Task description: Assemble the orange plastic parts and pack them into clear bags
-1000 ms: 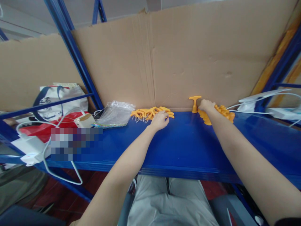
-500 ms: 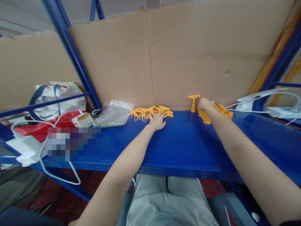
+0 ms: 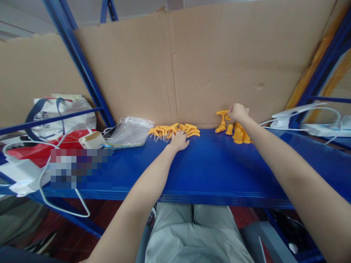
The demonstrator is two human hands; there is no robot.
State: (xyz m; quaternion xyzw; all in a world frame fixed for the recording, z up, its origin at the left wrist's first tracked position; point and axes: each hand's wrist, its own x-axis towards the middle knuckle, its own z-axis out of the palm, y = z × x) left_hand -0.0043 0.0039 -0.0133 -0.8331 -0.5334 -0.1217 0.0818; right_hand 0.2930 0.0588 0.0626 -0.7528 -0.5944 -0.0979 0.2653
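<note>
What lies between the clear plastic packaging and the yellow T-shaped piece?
In the head view: a pile of yellow pieces, with the left hand at its front, then bare blue tabletop.

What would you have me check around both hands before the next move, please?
1. Left hand at the pile of yellow handles: ok, it lies over the near side of the pile.
2. Left hand's grip on a handle: cannot tell, its underside is hidden.
3. Right hand apart from the yellow T-shaped piece: cannot tell, they nearly meet in this single view.
4. Yellow caps fully visible: not ok, the right forearm covers some.
5. Clear plastic bags apart from the left hand: ok, they lie at the left end of the pile.
</note>
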